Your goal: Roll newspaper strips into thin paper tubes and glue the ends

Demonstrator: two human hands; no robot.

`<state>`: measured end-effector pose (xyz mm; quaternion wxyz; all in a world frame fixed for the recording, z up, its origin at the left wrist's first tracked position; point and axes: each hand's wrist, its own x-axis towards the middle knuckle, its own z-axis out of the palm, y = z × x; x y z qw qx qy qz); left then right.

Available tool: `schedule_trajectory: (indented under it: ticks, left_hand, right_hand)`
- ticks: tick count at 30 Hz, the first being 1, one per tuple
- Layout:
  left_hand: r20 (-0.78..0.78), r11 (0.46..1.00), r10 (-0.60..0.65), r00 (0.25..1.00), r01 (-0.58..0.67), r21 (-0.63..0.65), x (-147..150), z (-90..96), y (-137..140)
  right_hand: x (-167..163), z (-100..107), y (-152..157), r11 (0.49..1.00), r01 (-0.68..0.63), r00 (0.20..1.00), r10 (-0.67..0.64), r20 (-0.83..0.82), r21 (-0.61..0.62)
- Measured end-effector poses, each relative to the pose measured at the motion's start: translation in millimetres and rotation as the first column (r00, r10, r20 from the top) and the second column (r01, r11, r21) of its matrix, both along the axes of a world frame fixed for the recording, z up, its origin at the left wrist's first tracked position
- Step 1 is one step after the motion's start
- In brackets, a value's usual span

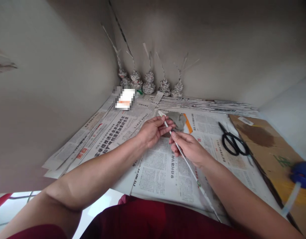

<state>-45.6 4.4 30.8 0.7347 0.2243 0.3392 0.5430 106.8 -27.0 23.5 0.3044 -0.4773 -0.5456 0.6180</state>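
Note:
Between my two hands runs a long, thin rolled paper tube, slanting from the middle of the table down toward my lap at the right. My left hand pinches it close to its upper end, which is pale and pointed. Lower on the tube, my right hand has thumb and fingers closed around it. Under both hands lie spread newspaper sheets. Just beyond my fingers is a grey patch with an orange and white edge, partly covered by my left hand.
Several woven paper gourd shapes stand along the back wall. A bundle of rolled paper tubes lies at the back right. Black-handled scissors rest beside a cardboard sheet. A blue object and a pixelated bright rectangle also show.

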Motion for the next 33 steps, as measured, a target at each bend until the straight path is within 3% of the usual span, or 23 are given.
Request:
schedule_trajectory:
  ticks: [5,9,13,16,18,20,22,23,25,27,29,31,33]
  left_hand:
    - [0.008,1.0,0.009,1.0,-0.009,-0.001,-1,-0.3,2]
    - [0.01,1.0,0.006,1.0,-0.006,-0.014,0,-1.9,2]
    - [0.021,0.998,0.063,0.998,-0.063,-0.014,-4,-2.1,8]
    - [0.047,0.992,0.126,0.991,-0.126,-0.015,-10,-0.3,15]
    - [0.07,0.989,0.15,0.986,-0.149,-0.021,-14,1.8,18]
    - [0.097,0.987,0.16,0.982,-0.159,-0.02,-17,4.1,20]
    - [0.127,0.988,0.151,0.98,-0.151,-0.013,-19,6.3,20]
    - [0.143,0.99,0.141,0.98,-0.141,-0.008,-20,7.1,21]
    - [0.167,0.993,0.117,0.979,-0.119,0.001,-22,7.8,22]
    - [0.166,0.993,0.119,0.979,-0.122,0.007,-24,7.0,24]
    - [0.141,0.988,0.151,0.978,-0.154,0.014,-25,5.4,26]
    - [0.11,0.982,0.184,0.977,-0.187,0.014,-24,3.6,27]
    - [0.089,0.981,0.191,0.978,-0.192,0.005,-21,2.4,25]
  right_hand:
    - [-2,-2,-1,0.996,0.008,0.999,-0.011,0.039,0.084]
    - [-1,-7,-1,0.977,0.005,0.983,-0.044,0.177,0.215]
    - [-1,-7,-5,0.923,-0.045,0.937,-0.093,0.337,0.381]
    - [-2,-3,-10,0.857,-0.13,0.855,-0.159,0.495,0.499]
    - [-3,1,-13,0.84,-0.135,0.835,-0.189,0.517,0.525]
    - [-4,5,-14,0.903,-0.091,0.895,-0.111,0.433,0.419]
    - [-5,10,-14,0.985,-0.096,0.976,0.064,0.208,0.146]
    - [-6,11,-14,0.99,-0.143,0.988,0.143,0.057,-0.008]
    - [-7,12,-14,0.94,-0.264,0.954,0.222,-0.2,-0.215]
    - [-7,10,-13,0.917,-0.298,0.933,0.222,-0.282,-0.264]
    - [-7,5,-13,0.961,-0.21,0.969,0.18,-0.169,-0.182]
    - [-5,1,-13,0.995,-0.096,0.994,0.095,0.057,0.015]
    - [-4,0,-12,0.971,-0.056,0.965,-0.007,0.263,0.231]
